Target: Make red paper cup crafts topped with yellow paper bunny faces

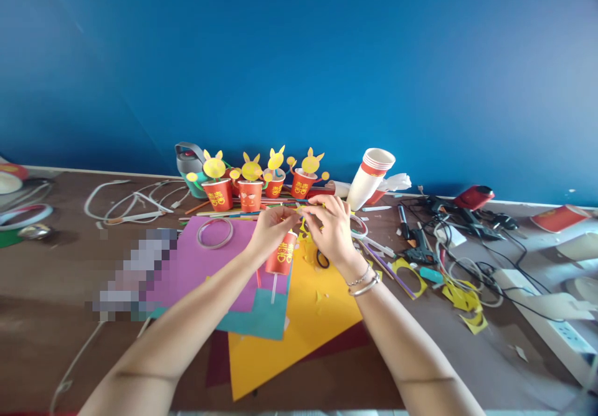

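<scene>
My left hand (273,226) and my right hand (332,226) meet above the coloured paper, fingertips pinched together on a small piece that I cannot make out. Just below my left hand a red paper cup (279,259) with gold characters lies on the sheets. A clear straw (273,288) shows at the cup's lower end. Partly behind my right hand are yellow paper scraps (307,248) and a dark scissor handle (322,259). At the back stand several red cups, one of them a decorated cup (219,195) with a yellow eared paper head.
Purple paper (187,260), teal paper (261,322) and yellow paper (299,341) overlap on the brown table. A stack of paper cups (369,179) leans near the blue wall. Rightward are a glue gun (423,248), tangled cables and a power strip (551,316). A tape roll (215,233) lies left.
</scene>
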Action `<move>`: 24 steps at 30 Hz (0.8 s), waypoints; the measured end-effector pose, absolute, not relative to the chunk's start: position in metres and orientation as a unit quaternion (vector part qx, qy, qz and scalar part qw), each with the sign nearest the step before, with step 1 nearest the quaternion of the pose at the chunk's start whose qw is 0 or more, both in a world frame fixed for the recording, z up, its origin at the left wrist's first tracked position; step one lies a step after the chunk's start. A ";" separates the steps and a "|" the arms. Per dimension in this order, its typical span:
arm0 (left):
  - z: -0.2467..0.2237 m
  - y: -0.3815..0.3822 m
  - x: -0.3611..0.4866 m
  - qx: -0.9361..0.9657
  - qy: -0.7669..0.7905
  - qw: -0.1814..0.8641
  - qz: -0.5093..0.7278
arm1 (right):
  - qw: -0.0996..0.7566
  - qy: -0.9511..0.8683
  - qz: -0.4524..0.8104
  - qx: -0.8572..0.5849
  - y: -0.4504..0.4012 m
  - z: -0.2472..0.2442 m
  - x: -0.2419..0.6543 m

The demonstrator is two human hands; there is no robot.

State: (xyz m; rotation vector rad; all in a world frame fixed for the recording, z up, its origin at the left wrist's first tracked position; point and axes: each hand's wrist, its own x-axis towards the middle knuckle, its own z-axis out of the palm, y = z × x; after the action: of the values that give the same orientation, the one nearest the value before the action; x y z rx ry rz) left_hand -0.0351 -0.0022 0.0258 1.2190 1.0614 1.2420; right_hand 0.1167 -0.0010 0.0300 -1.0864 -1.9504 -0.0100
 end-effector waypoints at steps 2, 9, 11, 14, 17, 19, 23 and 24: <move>0.026 -0.002 -0.036 0.530 0.454 0.490 0.522 | 0.416 -0.800 -0.022 -0.431 -0.001 0.030 0.117; 0.025 -0.001 -0.040 0.646 0.483 0.344 0.480 | 0.386 -0.827 0.005 -0.409 0.004 0.032 0.123; 0.024 -0.001 -0.040 0.668 0.491 0.318 0.460 | 0.378 -0.835 0.013 -0.399 0.005 0.033 0.125; 0.022 -0.001 -0.040 0.693 0.495 0.292 0.435 | 0.368 -0.845 0.026 -0.388 0.006 0.033 0.127; 0.022 -0.001 -0.040 0.705 0.493 0.287 0.422 | 0.361 -0.848 0.040 -0.385 0.007 0.034 0.129; 0.022 -0.001 -0.040 0.706 0.491 0.288 0.422 | 0.364 -0.848 0.052 -0.382 0.007 0.034 0.129; 0.024 -0.002 -0.040 0.705 0.486 0.300 0.419 | 0.370 -0.846 0.073 -0.377 0.007 0.035 0.130; 0.025 -0.002 -0.040 0.705 0.487 0.302 0.418 | 0.370 -0.845 0.076 -0.377 0.007 0.035 0.130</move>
State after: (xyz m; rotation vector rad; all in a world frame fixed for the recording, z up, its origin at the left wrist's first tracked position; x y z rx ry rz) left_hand -0.0400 -0.0019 0.0245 1.8686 1.2909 1.1084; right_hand 0.1301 0.0072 0.0347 -0.9675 -2.1687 0.1940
